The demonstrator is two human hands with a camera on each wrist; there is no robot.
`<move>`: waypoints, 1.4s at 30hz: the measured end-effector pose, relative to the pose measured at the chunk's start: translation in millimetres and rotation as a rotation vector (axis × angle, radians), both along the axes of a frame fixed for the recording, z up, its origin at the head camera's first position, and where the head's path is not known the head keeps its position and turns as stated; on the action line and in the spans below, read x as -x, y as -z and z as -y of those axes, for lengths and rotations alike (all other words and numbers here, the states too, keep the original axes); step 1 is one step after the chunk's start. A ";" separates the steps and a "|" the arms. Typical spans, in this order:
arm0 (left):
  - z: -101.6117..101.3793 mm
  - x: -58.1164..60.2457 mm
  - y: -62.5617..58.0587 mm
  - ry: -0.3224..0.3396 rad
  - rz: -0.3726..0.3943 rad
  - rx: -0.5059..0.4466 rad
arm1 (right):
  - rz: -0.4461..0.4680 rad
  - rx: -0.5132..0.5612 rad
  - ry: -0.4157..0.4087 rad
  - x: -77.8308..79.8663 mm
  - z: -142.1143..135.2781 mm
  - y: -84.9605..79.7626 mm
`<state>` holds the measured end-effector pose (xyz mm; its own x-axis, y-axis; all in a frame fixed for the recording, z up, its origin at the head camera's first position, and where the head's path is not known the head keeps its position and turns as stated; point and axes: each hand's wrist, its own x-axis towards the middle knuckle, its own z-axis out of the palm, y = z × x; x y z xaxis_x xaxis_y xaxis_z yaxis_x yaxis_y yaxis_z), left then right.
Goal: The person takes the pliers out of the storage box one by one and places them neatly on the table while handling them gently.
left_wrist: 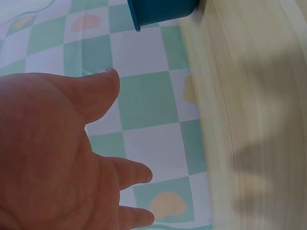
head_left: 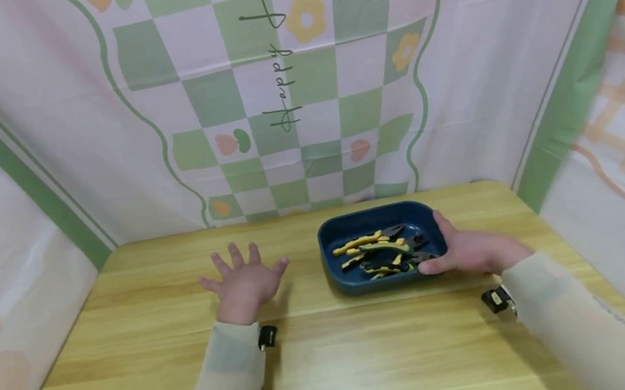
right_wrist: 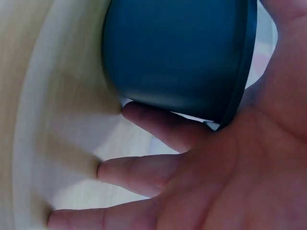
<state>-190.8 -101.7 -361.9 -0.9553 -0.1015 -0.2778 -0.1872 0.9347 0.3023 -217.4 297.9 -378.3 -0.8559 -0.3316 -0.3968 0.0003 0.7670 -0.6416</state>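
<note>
A dark blue plastic box (head_left: 353,287) stands on the wooden table, right of its middle. Several pliers (head_left: 383,248) with yellow, black and green handles lie in it, partly overlapping. At the box's right end is my right hand (head_left: 471,250), thumb at the near rim and a finger along the far right corner. Seen from the right wrist, its fingers (right_wrist: 139,175) are straight and spread, the nearest one touching the box wall. My left hand (head_left: 244,288) is held apart from the box on its left, palm down, fingers spread, holding nothing.
The wooden tabletop (head_left: 333,361) spreads out around the box and both hands. A checkered cloth (head_left: 311,91) hangs behind the table's back edge, and printed cloths hang at both sides. A small black device (head_left: 267,337) is worn at the left wrist, another (head_left: 496,299) at the right.
</note>
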 end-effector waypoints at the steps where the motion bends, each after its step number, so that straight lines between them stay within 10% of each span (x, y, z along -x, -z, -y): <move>1: 0.3 -0.1 0.0 -0.001 -0.001 0.000 | -0.001 -0.004 -0.001 -2.3 2.4 -0.4; 14: 8.5 -1.2 -0.2 -0.010 -0.001 -0.007 | -0.004 -0.024 -0.006 -31.1 27.6 -1.3; 29: 17.2 1.5 2.7 -0.016 0.014 -0.003 | -0.031 0.069 -0.126 -10.4 12.3 -1.5; 42: 17.5 2.5 8.2 -0.009 0.008 -0.012 | 0.037 0.024 -0.098 -23.7 28.8 -3.2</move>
